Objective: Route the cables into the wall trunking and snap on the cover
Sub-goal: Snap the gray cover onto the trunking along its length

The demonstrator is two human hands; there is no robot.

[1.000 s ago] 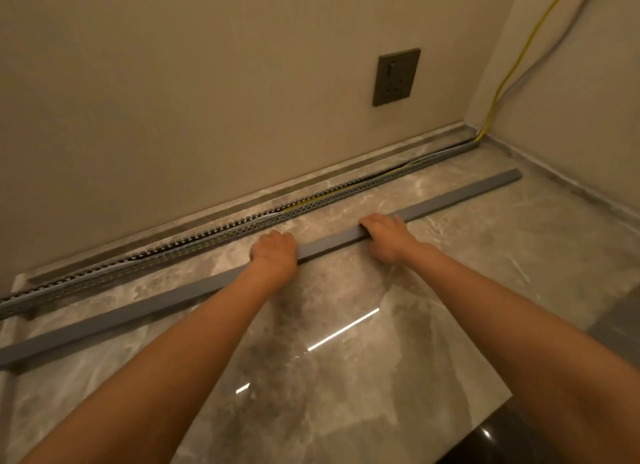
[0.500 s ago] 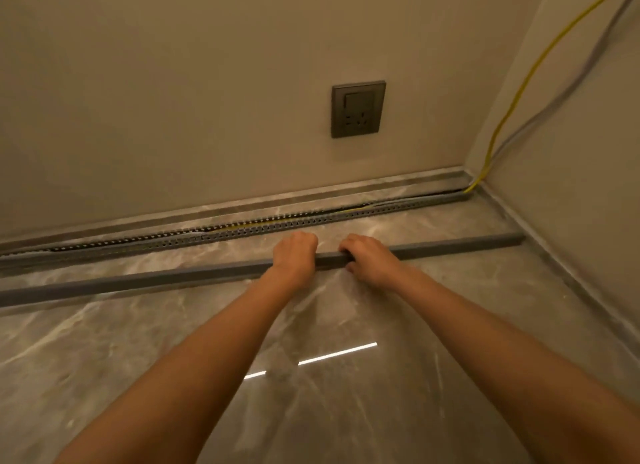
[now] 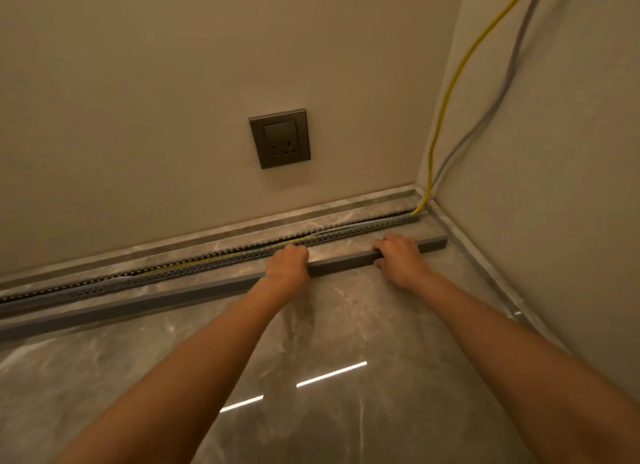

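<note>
A long grey trunking cover [image 3: 343, 263] lies on the marble floor, parallel to the wall. My left hand [image 3: 287, 263] grips it near its middle, and my right hand [image 3: 400, 257] grips it closer to its right end by the corner. Behind it the slotted grey trunking base [image 3: 194, 270] runs along the skirting, open on top. A yellow cable [image 3: 446, 106] and a grey cable [image 3: 498, 92] come down the corner and run inside the base.
A dark wall socket [image 3: 280, 138] sits on the back wall above the trunking. The side wall [image 3: 554, 186] meets the back wall at the right, with stone skirting [image 3: 485, 266] along it. Polished floor [image 3: 311, 377] lies under my arms.
My hands have slid the cover nearer to the trunking and rightward toward the corner. My hands are now farther apart on it, and my view has shifted right.
</note>
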